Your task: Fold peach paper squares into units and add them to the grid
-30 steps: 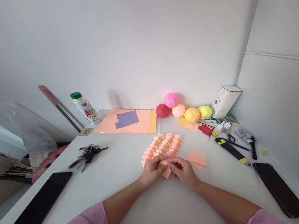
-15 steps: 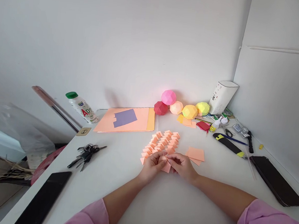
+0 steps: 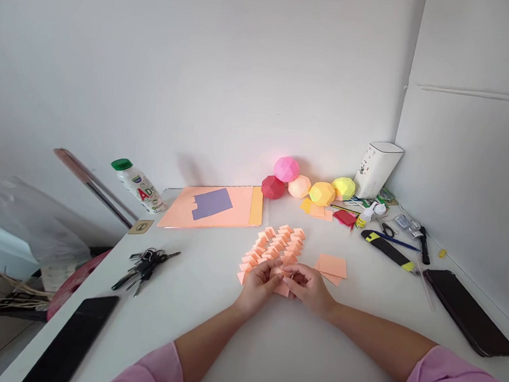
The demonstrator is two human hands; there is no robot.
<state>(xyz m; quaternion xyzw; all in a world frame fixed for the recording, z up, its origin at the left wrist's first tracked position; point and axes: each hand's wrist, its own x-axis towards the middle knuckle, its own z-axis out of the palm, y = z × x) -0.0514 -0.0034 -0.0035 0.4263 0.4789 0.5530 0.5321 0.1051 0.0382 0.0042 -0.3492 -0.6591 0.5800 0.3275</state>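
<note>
Between my two hands is a peach paper square (image 3: 282, 289), partly hidden by the fingers. My left hand (image 3: 259, 283) is closed on its left side, thumb and fingers pinching it. From the other side my right hand (image 3: 311, 286) pinches the paper near its upper right edge. Just beyond the hands lie rows of small folded peach paper pieces (image 3: 271, 249). To the right of my right hand rest a few flat peach paper squares (image 3: 333, 266).
Faceted paper balls (image 3: 299, 186) line the wall. Large peach sheets (image 3: 177, 208) carry a purple paper piece (image 3: 213, 204). Keys (image 3: 145, 267), a black phone-like slab (image 3: 74, 342) and a bottle (image 3: 141, 188) sit left. At right are a utility knife (image 3: 387, 250), glue bottle (image 3: 363, 217) and black case (image 3: 469, 314).
My right thumb and fingers have shifted slightly on the paper square, with the thumb now lying over it. The whole view has tilted a little.
</note>
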